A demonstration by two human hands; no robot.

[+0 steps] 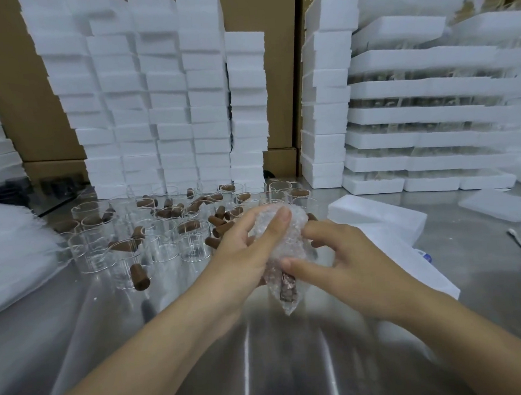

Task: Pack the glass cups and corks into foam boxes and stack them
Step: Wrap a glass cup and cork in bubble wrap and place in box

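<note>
Bare forearms reach in from the near edge of the steel bench (280, 365). The left hand (242, 257) wraps around a bubble-wrap bundle (290, 244); the right hand (353, 265) pinches its side, its fingers partly hidden behind. A brown cork (288, 291) shows dimly through the wrap's lower end; whether a cup sits inside cannot be told. Loose glass cups (163, 238) and corks (140, 276) crowd the bench's middle, before foam box stacks (160, 111) along the far edge
</note>
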